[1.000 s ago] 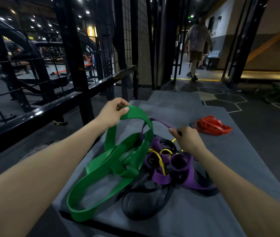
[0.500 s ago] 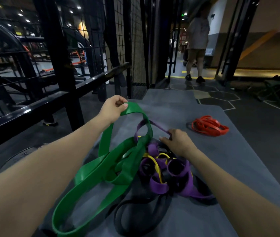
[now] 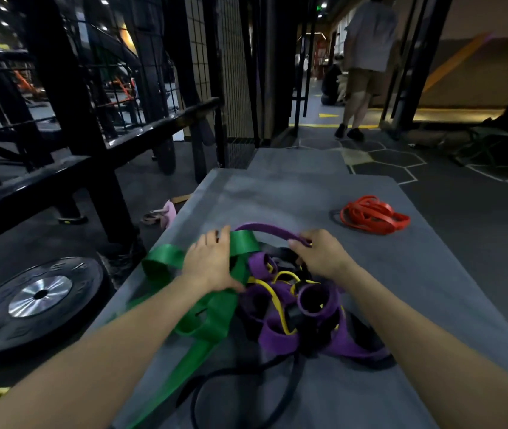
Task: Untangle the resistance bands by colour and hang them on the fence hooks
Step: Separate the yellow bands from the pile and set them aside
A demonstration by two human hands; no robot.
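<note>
Left hand point(image 3: 212, 261) lowered onto green band point(image 3: 206, 320), fingers flat, right hand point(image 3: 321, 255) apparently pinching purple band point(image 3: 265, 228)

The left hand point(image 3: 212, 264) has come down from its raised position and now lies flat over the wide green rubber resistance band point(image 3: 215, 317), whose lifted loop has dropped onto the pile. The right hand point(image 3: 321, 255) has shifted forward along the arched purple rubber band point(image 3: 265, 228), its grip now on that arch's right end.

head cam | worn on person, wide-angle | faces forward and down, close over mat point(image 3: 277, 193) | fence point(image 3: 60, 88) left, far doorway ahead | single view
</note>
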